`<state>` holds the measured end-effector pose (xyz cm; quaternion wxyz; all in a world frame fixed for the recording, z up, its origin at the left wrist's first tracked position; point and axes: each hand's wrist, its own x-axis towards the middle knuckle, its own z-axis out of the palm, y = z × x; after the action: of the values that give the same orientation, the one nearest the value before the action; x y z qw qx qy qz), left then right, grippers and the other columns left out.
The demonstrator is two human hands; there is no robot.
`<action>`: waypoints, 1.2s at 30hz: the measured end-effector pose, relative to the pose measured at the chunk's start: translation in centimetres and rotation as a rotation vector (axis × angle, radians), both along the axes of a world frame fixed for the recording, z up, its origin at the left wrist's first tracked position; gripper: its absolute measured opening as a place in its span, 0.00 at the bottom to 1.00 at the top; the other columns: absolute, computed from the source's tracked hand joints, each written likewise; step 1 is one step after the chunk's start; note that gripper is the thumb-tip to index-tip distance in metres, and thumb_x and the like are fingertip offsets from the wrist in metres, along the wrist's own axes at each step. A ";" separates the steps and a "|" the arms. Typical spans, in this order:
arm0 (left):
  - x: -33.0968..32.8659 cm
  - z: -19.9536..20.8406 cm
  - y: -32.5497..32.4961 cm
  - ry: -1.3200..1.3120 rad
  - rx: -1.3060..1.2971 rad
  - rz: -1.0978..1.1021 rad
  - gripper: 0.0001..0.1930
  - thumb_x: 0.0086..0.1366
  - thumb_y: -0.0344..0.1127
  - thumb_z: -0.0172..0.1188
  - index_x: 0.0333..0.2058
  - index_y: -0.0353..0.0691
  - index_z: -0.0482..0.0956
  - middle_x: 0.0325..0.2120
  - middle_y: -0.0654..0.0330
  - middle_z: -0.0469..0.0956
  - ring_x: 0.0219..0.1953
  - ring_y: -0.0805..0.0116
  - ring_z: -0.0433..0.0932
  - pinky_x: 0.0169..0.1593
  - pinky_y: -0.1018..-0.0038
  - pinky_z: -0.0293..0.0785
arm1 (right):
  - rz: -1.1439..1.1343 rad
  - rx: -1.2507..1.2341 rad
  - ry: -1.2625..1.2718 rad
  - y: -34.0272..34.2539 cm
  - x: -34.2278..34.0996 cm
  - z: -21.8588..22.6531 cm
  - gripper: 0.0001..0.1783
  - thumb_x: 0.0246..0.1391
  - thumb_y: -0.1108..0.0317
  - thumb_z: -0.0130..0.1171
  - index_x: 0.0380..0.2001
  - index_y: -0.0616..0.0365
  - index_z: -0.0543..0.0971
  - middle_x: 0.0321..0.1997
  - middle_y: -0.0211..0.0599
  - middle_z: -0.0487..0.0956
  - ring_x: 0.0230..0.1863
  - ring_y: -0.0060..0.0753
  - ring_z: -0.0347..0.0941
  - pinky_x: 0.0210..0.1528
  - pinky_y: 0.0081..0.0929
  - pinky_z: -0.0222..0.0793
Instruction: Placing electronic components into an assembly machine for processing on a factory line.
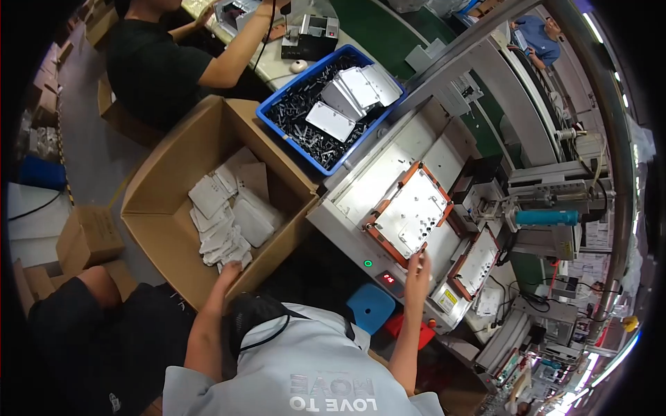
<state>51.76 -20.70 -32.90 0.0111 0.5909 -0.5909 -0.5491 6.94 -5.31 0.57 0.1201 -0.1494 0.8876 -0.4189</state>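
My left hand [229, 271] reaches into a large cardboard box [163, 225], against the near end of a pile of flat white plates [222, 243]. Its fingertips are hard to make out among the plates. On the machine's metal bed, an orange-edged fixture [388, 244] holds a white plate [411, 211] dotted with small dark parts. My right hand [418, 269] is at the near corner of this fixture, its fingers drawn together and slightly blurred. Whatever they hold, if anything, is too small to name.
A blue bin [298, 148] of small dark parts, with white plates on top, stands beyond the box. A second orange fixture [474, 263] lies right, near the machine's cylinder [548, 218]. A blue stool [371, 308] is below. A co-worker [163, 62] sits far left.
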 end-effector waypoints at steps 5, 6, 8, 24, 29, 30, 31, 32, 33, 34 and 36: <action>-0.1 -2.8 -0.8 -0.196 -0.161 0.052 0.16 0.55 0.32 0.55 0.42 0.34 0.77 0.33 0.45 0.79 0.38 0.49 0.78 0.42 0.63 0.73 | 0.037 0.138 0.120 -1.6 1.0 -1.0 0.22 0.65 0.57 0.41 0.48 0.66 0.72 0.43 0.52 0.77 0.42 0.50 0.74 0.46 0.36 0.66; 0.2 -3.2 -0.7 -0.197 -0.198 0.071 0.17 0.55 0.31 0.55 0.44 0.34 0.75 0.35 0.43 0.77 0.40 0.46 0.76 0.44 0.61 0.71 | 0.022 0.152 0.140 -1.7 0.2 0.0 0.22 0.65 0.57 0.41 0.48 0.66 0.72 0.43 0.52 0.77 0.42 0.50 0.74 0.46 0.36 0.66; -0.1 -3.5 -0.8 -0.184 -0.229 0.087 0.18 0.54 0.29 0.55 0.45 0.34 0.74 0.38 0.41 0.75 0.43 0.43 0.73 0.47 0.60 0.70 | 0.189 0.580 0.008 -2.0 -2.5 1.7 0.26 0.64 0.51 0.39 0.46 0.64 0.73 0.43 0.57 0.77 0.46 0.57 0.72 0.48 0.41 0.65; -3.6 2.6 -3.9 -0.599 -0.532 0.172 0.28 0.53 0.26 0.59 0.54 0.37 0.64 0.39 0.44 0.66 0.44 0.45 0.66 0.47 0.59 0.64 | 0.006 0.450 0.275 -5.1 -7.6 -1.3 0.27 0.64 0.50 0.40 0.46 0.65 0.74 0.43 0.54 0.77 0.47 0.48 0.74 0.48 0.36 0.66; 3.7 -5.0 -4.8 -0.464 -0.357 0.138 0.31 0.52 0.26 0.60 0.56 0.36 0.63 0.40 0.40 0.71 0.44 0.40 0.69 0.48 0.57 0.66 | -0.215 0.166 0.293 -7.7 -4.2 -0.3 0.27 0.54 0.55 0.59 0.50 0.62 0.67 0.42 0.54 0.77 0.45 0.43 0.74 0.49 0.34 0.66; 4.3 -5.8 -5.3 -0.410 -0.337 0.136 0.30 0.52 0.26 0.59 0.56 0.35 0.63 0.41 0.39 0.73 0.44 0.40 0.71 0.48 0.56 0.66 | -0.232 0.083 0.289 -9.2 -3.3 1.6 0.25 0.53 0.58 0.61 0.48 0.63 0.68 0.40 0.48 0.76 0.42 0.38 0.72 0.47 0.31 0.66; 2.5 -5.3 -5.3 -0.357 -0.249 0.152 0.30 0.53 0.26 0.58 0.56 0.34 0.62 0.41 0.40 0.74 0.44 0.42 0.72 0.48 0.56 0.67 | -0.268 0.016 0.304 -9.8 -2.3 3.7 0.24 0.52 0.60 0.62 0.46 0.63 0.69 0.38 0.42 0.75 0.40 0.33 0.70 0.46 0.29 0.66; 0.0 -4.1 -5.4 -0.300 -0.159 0.149 0.29 0.54 0.26 0.57 0.55 0.33 0.62 0.41 0.41 0.75 0.43 0.44 0.74 0.48 0.57 0.69 | -0.257 -0.097 0.257 -8.7 -2.2 4.5 0.24 0.52 0.62 0.63 0.47 0.63 0.68 0.39 0.41 0.75 0.41 0.30 0.70 0.46 0.27 0.65; 3.2 -6.1 -6.5 -0.293 -0.208 0.141 0.29 0.54 0.26 0.57 0.55 0.33 0.62 0.41 0.41 0.75 0.43 0.44 0.74 0.48 0.57 0.69 | -0.181 -0.259 0.164 -9.6 -1.7 5.2 0.25 0.51 0.63 0.64 0.47 0.63 0.67 0.40 0.40 0.75 0.42 0.28 0.69 0.47 0.26 0.65; 6.3 -8.2 -7.6 -0.060 0.056 0.585 0.29 0.57 0.28 0.57 0.57 0.31 0.59 0.44 0.44 0.74 0.42 0.51 0.76 0.46 0.61 0.72 | -0.145 -0.346 0.118 -9.7 -1.5 6.6 0.25 0.50 0.65 0.64 0.48 0.63 0.67 0.41 0.39 0.75 0.44 0.26 0.69 0.48 0.25 0.64; 4.5 -8.1 -6.7 0.057 -0.006 0.514 0.30 0.58 0.29 0.57 0.58 0.32 0.57 0.47 0.45 0.70 0.44 0.54 0.73 0.45 0.64 0.73 | -0.118 -0.482 0.003 -5.6 -2.1 7.1 0.26 0.49 0.69 0.63 0.50 0.63 0.66 0.44 0.36 0.74 0.46 0.23 0.68 0.47 0.22 0.64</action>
<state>56.26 -27.43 -40.96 0.1686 0.7059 -0.4226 -0.5428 4.83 -10.94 7.63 0.0550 -0.1222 0.7693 -0.6247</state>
